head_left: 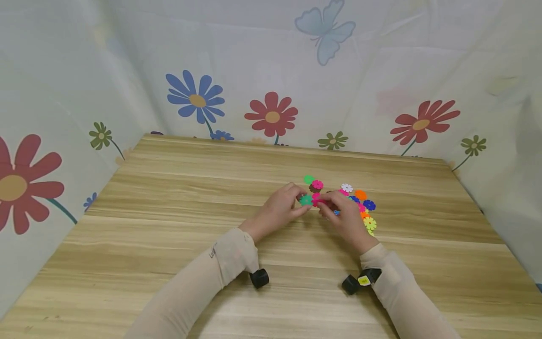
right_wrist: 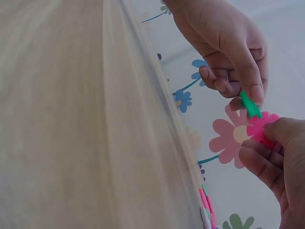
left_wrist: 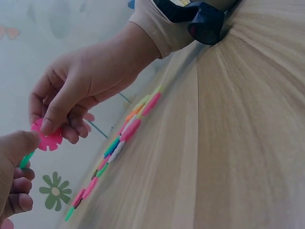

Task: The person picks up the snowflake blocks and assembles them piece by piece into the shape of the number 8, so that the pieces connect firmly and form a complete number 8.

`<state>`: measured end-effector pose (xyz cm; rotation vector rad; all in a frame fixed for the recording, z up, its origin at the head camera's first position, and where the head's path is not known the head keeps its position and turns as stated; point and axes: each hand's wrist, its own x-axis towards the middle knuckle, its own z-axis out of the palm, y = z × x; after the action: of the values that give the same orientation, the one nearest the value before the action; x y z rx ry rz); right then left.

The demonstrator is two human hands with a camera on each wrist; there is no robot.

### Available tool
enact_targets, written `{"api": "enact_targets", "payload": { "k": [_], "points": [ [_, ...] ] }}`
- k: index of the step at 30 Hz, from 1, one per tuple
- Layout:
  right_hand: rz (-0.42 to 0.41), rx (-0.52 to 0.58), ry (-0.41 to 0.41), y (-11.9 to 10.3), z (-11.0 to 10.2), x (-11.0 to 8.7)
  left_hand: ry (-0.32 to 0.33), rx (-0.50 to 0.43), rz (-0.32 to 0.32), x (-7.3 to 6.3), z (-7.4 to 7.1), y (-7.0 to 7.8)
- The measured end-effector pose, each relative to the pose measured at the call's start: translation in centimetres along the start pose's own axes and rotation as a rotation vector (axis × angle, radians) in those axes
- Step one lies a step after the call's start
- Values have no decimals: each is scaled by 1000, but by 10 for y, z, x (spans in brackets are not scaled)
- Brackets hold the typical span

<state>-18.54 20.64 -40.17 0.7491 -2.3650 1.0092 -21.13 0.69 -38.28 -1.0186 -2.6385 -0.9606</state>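
My left hand [head_left: 279,207] pinches a green notched plastic disc [head_left: 306,200] between thumb and fingers. Facing it, my right hand [head_left: 345,220] holds a pink notched disc [right_wrist: 262,128] by its edge. In the right wrist view the rims of the two discs meet, the green one nearly edge-on and the pink one face-on. Both hands are raised above the table in the wrist views. Behind and to the right of them lies a spread of loose discs, among them a yellow disc [head_left: 370,223], a dark blue disc [head_left: 369,205] and a white disc [head_left: 346,188]. The right hand hides some of these.
The wooden table [head_left: 169,226] reaches back to a white curtain [head_left: 237,42] printed with flowers and a butterfly. A light green disc [head_left: 308,179] lies just beyond the left fingertips. Black wrist cameras hang under both sleeves, close over the tabletop.
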Motion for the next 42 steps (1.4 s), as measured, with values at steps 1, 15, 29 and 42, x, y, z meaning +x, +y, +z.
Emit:
{"api": "enact_targets", "payload": {
  "k": [1,15,29,42],
  "points": [
    [6,11,-2,1,0,0,-10,2,9,0,0,0],
    [54,182,-60,3,-2,-2,-62,-46,74,-2,-2,-5],
    [193,161,-142,-6,0,3,-108,-47,51,-1,4,-2],
    [255,-80,-132,-1,-25,13,-23,-1,20,-9,-1,-4]
  ]
}}
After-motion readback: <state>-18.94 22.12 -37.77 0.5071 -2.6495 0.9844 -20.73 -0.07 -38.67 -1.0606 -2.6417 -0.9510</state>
